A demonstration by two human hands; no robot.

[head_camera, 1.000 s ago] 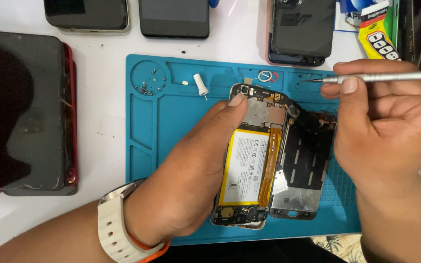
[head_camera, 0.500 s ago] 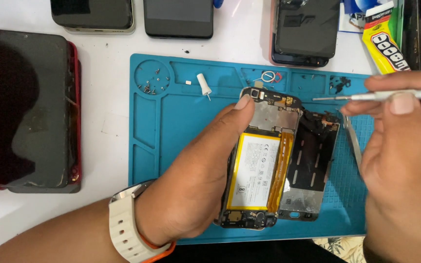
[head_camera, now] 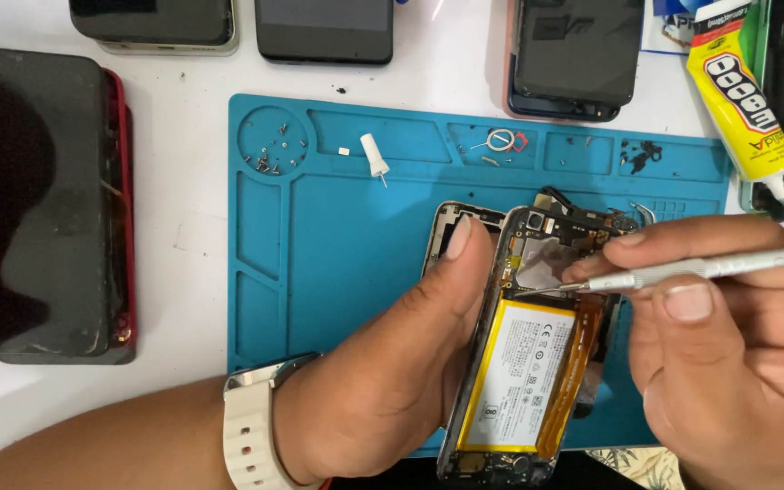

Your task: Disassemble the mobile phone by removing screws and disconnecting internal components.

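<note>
Opened phone [head_camera: 519, 363]: lying over the blue mat [head_camera: 319, 254], battery [head_camera: 519, 372] exposed. Your left hand [head_camera: 392, 372] is gripping its edge; your right hand [head_camera: 728, 363] is pinching a metal tool [head_camera: 700, 268], tip touching above the battery.

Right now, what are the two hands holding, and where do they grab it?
The left hand grips the opened phone by its left edge. The right hand pinches a thin metal tool along its shaft, near the tip.
</note>
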